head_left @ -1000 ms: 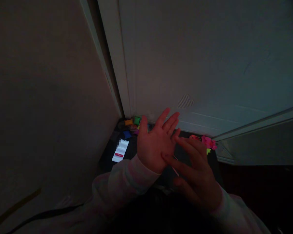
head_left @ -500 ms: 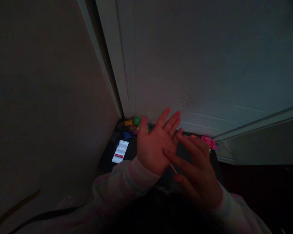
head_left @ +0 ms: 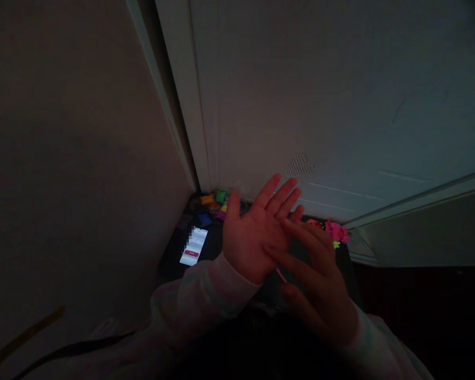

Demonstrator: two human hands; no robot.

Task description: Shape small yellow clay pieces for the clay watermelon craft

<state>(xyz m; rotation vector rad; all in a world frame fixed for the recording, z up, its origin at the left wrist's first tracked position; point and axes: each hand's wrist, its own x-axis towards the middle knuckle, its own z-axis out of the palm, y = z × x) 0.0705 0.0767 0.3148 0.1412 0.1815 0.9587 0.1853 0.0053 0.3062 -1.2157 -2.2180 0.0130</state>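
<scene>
My left hand (head_left: 255, 240) is held palm up with its fingers and thumb spread, and nothing shows on the part of the palm I can see. Over its heel and little-finger side reaches my right hand (head_left: 320, 279), back upward, fingers apart. One of its fingertips lies on or just above the left palm; I cannot tell whether they touch. Between the right thumb and the left wrist a thin pink strip (head_left: 281, 275) shows, too small and dim to name. Anything beneath the right fingers is hidden.
Below the hands is a dark tabletop (head_left: 174, 258). A lit phone (head_left: 193, 247) lies at its left, with a blue packet (head_left: 205, 219), an orange packet (head_left: 207, 199) and a green packet (head_left: 220, 196) behind. Pink flower-like pieces (head_left: 336, 232) lie at the right. A pale panel (head_left: 340, 105) rises behind.
The left fingers have tilted slightly to the right. The right hand has shifted a little leftward over the left palm. The things on the table stay where they were.
</scene>
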